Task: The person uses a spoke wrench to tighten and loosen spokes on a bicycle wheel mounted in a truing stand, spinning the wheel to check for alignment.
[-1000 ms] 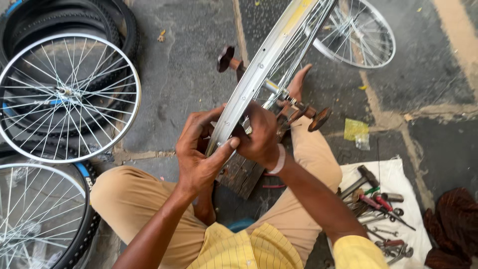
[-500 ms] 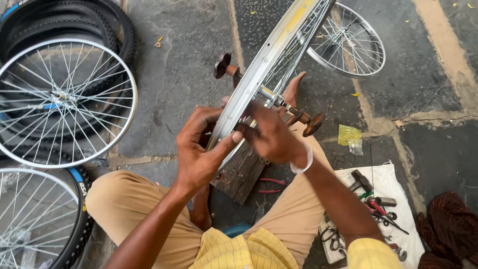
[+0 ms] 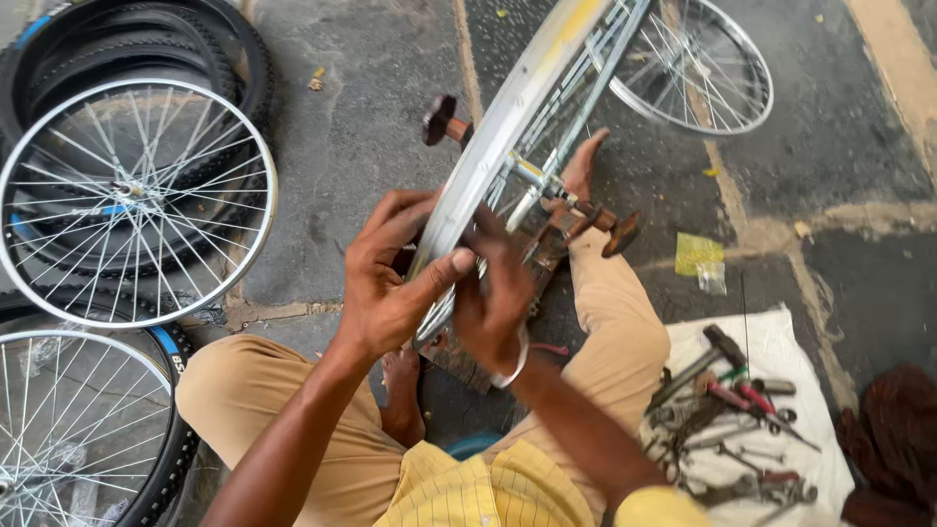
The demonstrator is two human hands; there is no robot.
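While the left hand (image 3: 390,293) wraps the rim (image 3: 508,127) with its thumb over the edge, the right hand (image 3: 493,293) pinches something small at the spokes, can't tell what. The rim stands on edge above the lap, on a wooden stand (image 3: 488,332), its long line running from the hands up and away to the right. I'd guess fingers could get nipped between spokes if it spins or tips.

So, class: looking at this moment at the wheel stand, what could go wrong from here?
1. The left hand and right hand grip the wheel rim close to its spokes; if it spins, fingers might get pinched.
2. The bare foot rests near the axle.
3. Loose tools lie beside the knee and could get kicked.
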